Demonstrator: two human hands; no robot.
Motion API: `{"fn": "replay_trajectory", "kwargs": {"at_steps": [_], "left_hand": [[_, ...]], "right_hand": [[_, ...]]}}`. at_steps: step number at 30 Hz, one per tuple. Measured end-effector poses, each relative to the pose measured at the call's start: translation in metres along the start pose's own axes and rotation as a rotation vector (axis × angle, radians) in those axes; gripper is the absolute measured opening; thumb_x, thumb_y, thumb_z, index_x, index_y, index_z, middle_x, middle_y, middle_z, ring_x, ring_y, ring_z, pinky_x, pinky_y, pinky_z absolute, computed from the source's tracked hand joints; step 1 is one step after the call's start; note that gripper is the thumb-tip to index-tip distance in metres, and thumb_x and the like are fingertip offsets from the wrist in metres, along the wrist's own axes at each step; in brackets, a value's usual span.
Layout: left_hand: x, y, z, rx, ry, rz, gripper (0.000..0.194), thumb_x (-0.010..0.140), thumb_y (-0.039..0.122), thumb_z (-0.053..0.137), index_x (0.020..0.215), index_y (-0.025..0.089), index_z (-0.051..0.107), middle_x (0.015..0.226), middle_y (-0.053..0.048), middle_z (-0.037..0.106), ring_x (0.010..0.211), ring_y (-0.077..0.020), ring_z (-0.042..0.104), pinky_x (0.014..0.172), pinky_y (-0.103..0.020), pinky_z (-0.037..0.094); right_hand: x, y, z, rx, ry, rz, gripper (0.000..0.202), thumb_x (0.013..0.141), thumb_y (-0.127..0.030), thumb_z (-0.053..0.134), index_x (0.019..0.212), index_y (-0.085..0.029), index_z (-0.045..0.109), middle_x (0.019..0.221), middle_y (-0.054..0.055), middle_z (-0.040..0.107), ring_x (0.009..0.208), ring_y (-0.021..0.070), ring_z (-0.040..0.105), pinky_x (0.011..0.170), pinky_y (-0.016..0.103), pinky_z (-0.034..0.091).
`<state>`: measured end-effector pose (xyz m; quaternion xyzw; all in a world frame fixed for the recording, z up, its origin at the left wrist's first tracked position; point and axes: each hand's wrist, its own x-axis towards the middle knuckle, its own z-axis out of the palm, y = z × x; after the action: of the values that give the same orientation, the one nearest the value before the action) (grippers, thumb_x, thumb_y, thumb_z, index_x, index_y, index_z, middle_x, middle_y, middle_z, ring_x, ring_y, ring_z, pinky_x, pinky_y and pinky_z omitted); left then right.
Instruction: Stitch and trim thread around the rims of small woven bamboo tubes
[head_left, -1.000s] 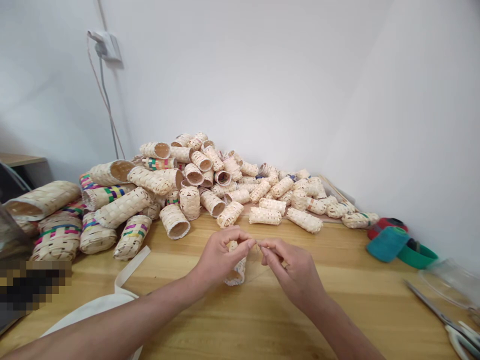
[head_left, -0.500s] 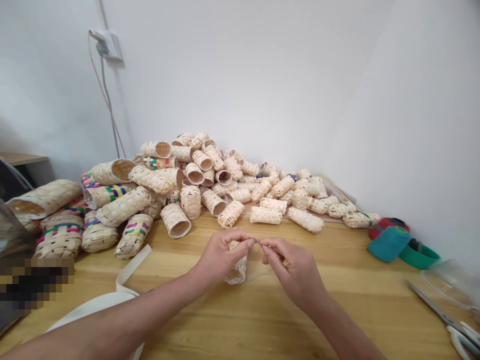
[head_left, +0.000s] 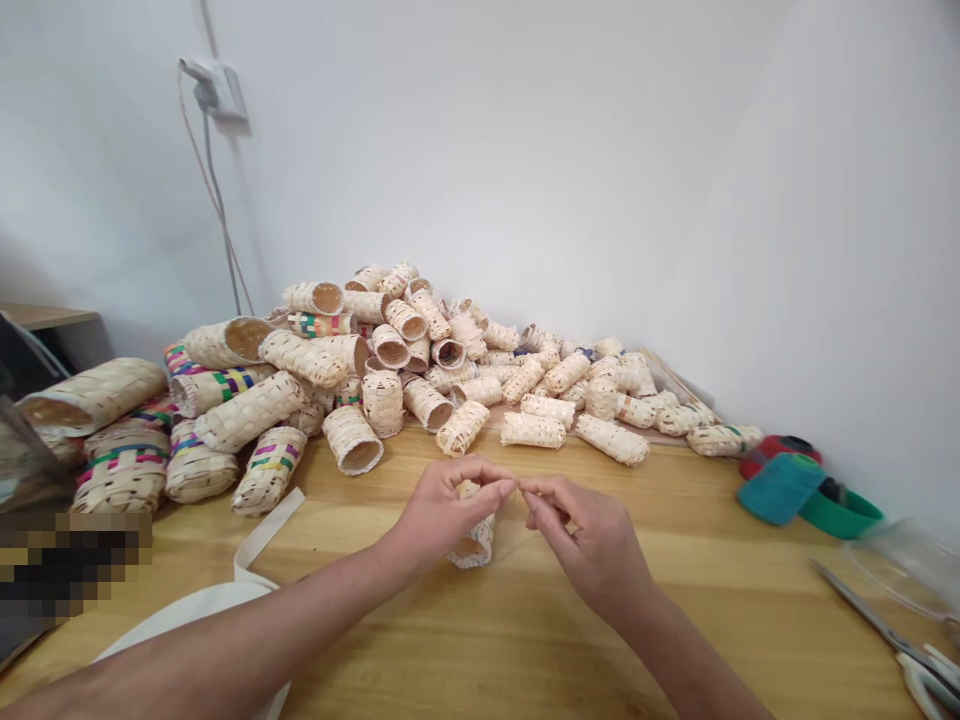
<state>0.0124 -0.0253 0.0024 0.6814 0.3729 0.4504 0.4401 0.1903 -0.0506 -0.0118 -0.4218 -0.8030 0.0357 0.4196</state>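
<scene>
Thumb and fingertips of my left hand (head_left: 457, 500) are pinched together over the middle of the wooden table (head_left: 600, 640). My right hand (head_left: 585, 535) pinches just beside it, the two sets of fingertips nearly touching. Whatever lies between them is too small to make out. Below and behind my left fingers a small woven tube (head_left: 472, 550) rests on the table, its open end facing me and its upper part partly hidden.
A large pile of woven tubes (head_left: 382, 400) stands against the wall. White ribbon (head_left: 262, 535) lies at the left. On the right are a teal thread spool (head_left: 780, 488), a green ring (head_left: 844, 515), clear plastic (head_left: 907, 565) and scissors (head_left: 862, 605).
The small bluish bit seen between my fingertips no longer shows. Both hands have stayed in almost the same place, still pinched.
</scene>
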Motion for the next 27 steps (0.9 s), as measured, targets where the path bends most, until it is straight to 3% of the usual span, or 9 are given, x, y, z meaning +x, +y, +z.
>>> {"fn": "replay_trajectory", "kwargs": {"at_steps": [13,19,24,27], "left_hand": [[-0.0003,0.0016,0.0014,0.054,-0.007,0.029,0.019,0.077,0.025,0.058,0.065,0.012,0.065,0.062,-0.001,0.058,0.061,-0.0119,0.050,0.060,-0.021,0.039],[-0.0010,0.0049,0.0015,0.063,-0.009,0.058,0.019,0.076,0.024,0.058,0.061,0.013,0.063,0.059,0.000,0.056,0.059,-0.0110,0.048,0.060,-0.022,0.039],[0.0008,0.0016,0.0012,0.041,-0.034,0.101,0.020,0.078,0.025,0.058,0.062,0.013,0.063,0.061,0.000,0.057,0.061,-0.0114,0.049,0.061,-0.022,0.039],[0.0025,-0.0006,0.0010,0.038,-0.054,0.136,0.020,0.078,0.025,0.058,0.064,0.013,0.065,0.063,-0.001,0.058,0.063,-0.0117,0.050,0.063,-0.023,0.040]], "right_hand": [[0.0012,-0.0017,0.0003,0.022,-0.018,0.018,0.014,0.093,-0.022,0.045,0.087,-0.021,0.058,0.064,-0.003,0.063,0.056,0.0113,0.056,0.056,0.022,0.037],[0.0022,-0.0027,-0.0001,0.112,-0.029,0.143,0.016,0.092,-0.026,0.044,0.085,-0.021,0.058,0.067,-0.002,0.063,0.059,0.0129,0.056,0.056,0.022,0.040],[0.0062,-0.0034,-0.0005,0.369,-0.080,0.325,0.021,0.091,-0.036,0.044,0.085,-0.020,0.057,0.089,0.002,0.065,0.053,0.0100,0.054,0.051,0.022,0.045],[0.0074,-0.0028,0.0014,0.612,-0.168,0.422,0.023,0.090,-0.041,0.046,0.083,-0.019,0.052,0.083,0.002,0.065,0.051,0.0103,0.055,0.048,0.023,0.047]]}}
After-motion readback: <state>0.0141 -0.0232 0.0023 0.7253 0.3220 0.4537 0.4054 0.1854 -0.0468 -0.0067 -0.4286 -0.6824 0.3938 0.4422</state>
